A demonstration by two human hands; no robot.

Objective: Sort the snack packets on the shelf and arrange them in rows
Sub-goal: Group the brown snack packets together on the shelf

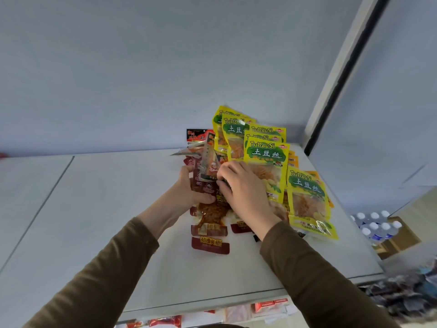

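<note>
A heap of snack packets lies at the right back of the white shelf (118, 209). Several yellow-green packets (266, 162) overlap along the right side, one of them (307, 202) nearest the front. Dark red packets (210, 223) with clear windows lie in the middle, with more red and black ones (197, 136) behind. My left hand (189, 188) grips the left edge of the stacked dark red packets. My right hand (241, 188) pinches a dark red packet (209, 162) that stands tilted up above that stack.
The shelf's back wall and a right side panel (378, 114) close in the corner. Red packets (163, 321) show on the shelf below the front edge. To the right, lower down, stand capped water bottles (376, 226) in a cardboard box.
</note>
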